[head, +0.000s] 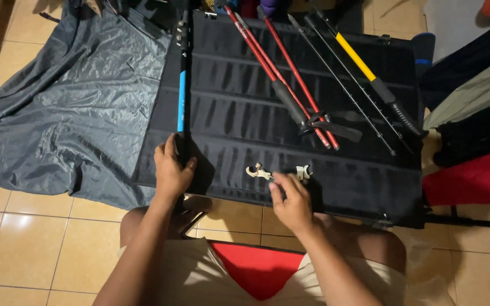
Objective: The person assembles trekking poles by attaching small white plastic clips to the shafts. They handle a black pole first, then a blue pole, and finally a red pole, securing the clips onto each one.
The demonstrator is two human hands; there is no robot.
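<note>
Seated on the tiled floor [24, 243], knees up against the near edge of a black ribbed mat [239, 122]. Left hand [172, 170] wrapped around the lower end of a black and blue pole [182, 85], grip clamped on the shaft right at the mat's near left edge; pole running straight up along the mat's left side, away from the body. Right hand [291, 201] low at the mat's near edge, fingers pinching down at two small pale metal clips [259, 172] lying on the mat; grip closing around the clip area, but whether one is actually lifted, hard to tell, fingers blurred.

Further up the mat: a pair of red poles [282, 73] lying crossed, dark handles and straps pointing toward the mat's middle. Right of those, a thin black pole [341, 85] and a yellow and black pole [370, 73], slanting to the mat's right edge. Grey fabric sheet [69, 102] crumpled off the mat's left side; red and dark bags [472, 181] off its right side.

Progress, by the look of it: early to middle. One pole in hand, small clips loose and not yet fitted to anything, four other poles lying untouched up the mat. Plenty left, judging from that spread.
</note>
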